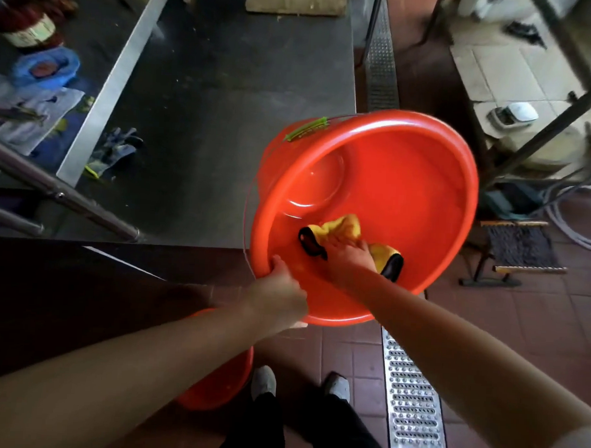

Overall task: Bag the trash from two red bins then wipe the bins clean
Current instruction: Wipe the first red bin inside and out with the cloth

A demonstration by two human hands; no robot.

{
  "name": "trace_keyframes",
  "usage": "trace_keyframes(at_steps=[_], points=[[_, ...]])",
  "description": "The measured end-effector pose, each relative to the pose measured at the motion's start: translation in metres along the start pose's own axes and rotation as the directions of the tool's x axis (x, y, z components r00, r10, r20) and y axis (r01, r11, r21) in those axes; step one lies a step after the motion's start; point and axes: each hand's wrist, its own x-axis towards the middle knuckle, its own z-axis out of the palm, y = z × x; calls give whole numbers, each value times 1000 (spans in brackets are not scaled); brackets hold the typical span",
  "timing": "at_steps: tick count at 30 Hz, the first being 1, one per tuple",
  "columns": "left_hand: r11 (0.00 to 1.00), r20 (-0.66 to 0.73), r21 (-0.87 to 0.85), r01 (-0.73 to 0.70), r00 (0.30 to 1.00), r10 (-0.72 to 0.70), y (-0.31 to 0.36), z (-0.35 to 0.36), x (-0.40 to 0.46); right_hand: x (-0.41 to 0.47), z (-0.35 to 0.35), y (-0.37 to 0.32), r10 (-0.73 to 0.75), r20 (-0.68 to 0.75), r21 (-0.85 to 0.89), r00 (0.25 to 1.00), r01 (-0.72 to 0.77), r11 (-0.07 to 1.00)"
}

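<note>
A red bin is tilted toward me with its mouth open, resting against the edge of a steel table. My left hand grips its near rim, thumb over the lip. My right hand reaches inside and presses a yellow cloth with black trim against the inner wall. The bin's inside looks empty, and a green handle grip lies on its far rim. A second red bin stands on the floor under my left forearm, mostly hidden.
The steel table stretches away at the left, with a pair of gloves, a blue bag and a jar on a side counter. A metal floor drain grate runs past my feet. A small stool and hoses are at the right.
</note>
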Motion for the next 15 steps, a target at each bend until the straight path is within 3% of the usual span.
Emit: trace_keyframes(at_steps=[10,15], points=[[989,-116,-130,67,990,-83,-11,2,-17,-106,3,-5,-49,-127,-42,991,44,998],[993,-171,-102,51,983,-68,-22,5,-23,-123,-1,-4,-199,-82,-137,977,186,973]])
